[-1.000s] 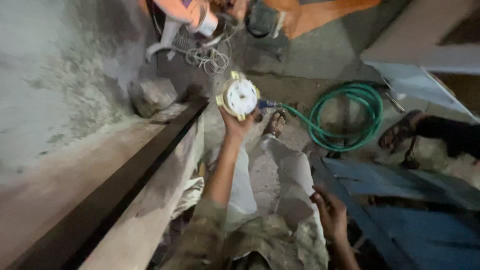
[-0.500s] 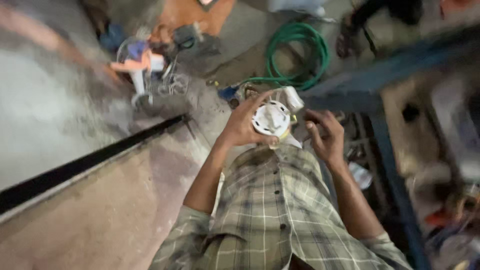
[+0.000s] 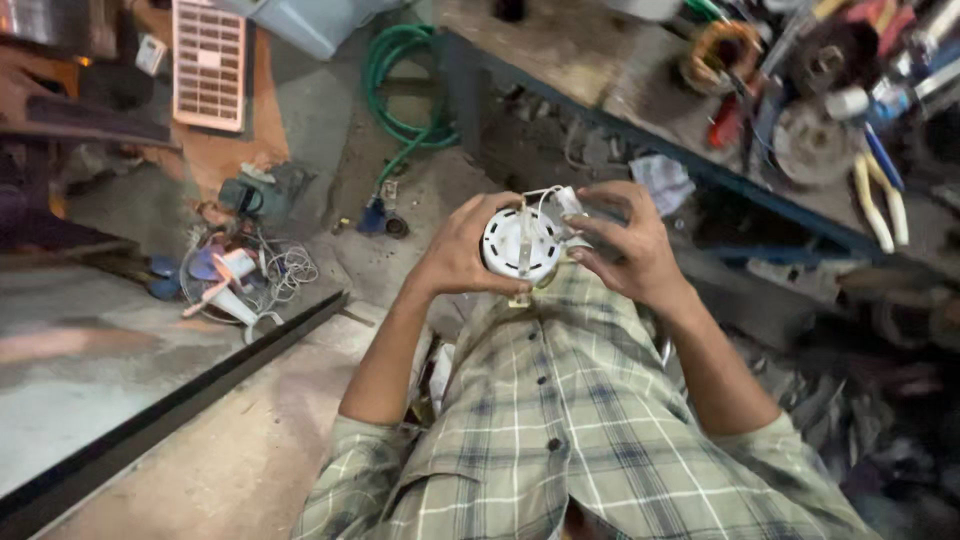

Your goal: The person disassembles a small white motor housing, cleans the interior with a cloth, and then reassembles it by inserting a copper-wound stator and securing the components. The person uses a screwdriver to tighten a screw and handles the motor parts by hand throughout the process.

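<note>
A round white motor housing (image 3: 521,243) with thin wires and a small white connector sits between both my hands, held in front of my checked shirt (image 3: 560,420). My left hand (image 3: 462,250) cups it from the left side with the thumb under it. On the right, my right hand (image 3: 628,245) grips its edge and pinches the connector at the top with the fingertips.
A workbench (image 3: 600,70) crowded with tools, pliers (image 3: 880,195) and a copper coil (image 3: 722,50) stands at the upper right. A green hose (image 3: 395,85) lies coiled on the floor. A pile of cables and plastic parts (image 3: 240,280) sits left, beside a dark metal bar (image 3: 180,400).
The view has swung toward the workbench. My right hand has closed onto the housing's right edge and connector, and both hands now hold it closer to my chest.
</note>
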### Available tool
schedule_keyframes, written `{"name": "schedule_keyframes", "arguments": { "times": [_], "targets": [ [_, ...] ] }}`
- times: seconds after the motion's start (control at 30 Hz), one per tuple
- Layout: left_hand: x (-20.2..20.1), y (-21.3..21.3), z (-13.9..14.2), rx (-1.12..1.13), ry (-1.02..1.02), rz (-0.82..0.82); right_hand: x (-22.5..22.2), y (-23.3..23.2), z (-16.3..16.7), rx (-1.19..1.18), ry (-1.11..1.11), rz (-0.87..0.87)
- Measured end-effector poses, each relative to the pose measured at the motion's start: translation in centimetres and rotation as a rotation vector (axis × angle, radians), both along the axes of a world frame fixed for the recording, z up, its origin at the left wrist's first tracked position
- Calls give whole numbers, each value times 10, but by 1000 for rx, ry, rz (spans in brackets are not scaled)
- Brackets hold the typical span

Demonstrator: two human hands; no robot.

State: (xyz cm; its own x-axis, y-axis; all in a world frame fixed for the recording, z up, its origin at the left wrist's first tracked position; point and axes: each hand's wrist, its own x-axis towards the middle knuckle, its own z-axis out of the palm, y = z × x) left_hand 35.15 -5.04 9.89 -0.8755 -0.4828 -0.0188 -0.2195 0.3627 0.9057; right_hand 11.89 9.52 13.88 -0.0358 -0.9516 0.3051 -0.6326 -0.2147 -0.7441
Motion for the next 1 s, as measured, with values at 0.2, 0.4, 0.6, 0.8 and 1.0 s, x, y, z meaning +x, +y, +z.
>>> {"name": "schedule_keyframes", "arguments": {
  "times": [0.2, 0.4, 0.6, 0.8, 1.0],
  "targets": [
    [-98, 15, -7, 195, -30, -349, -83, 64, -6, 70, 194, 81],
    [-241, 64, -51, 643, -81, -496, -185, 166, -31, 161, -167, -40],
    [-356, 127, -74, 1084, -102, -397, -309, 257, -60, 125, -110, -621],
    [-404, 175, -85, 1264, 162, -300, -373, 280, -88, 245, 218, -566],
    [-411, 187, -99, 1275, 143, -96, -372, 289, -136, 225, 180, -590]
  ]
}}
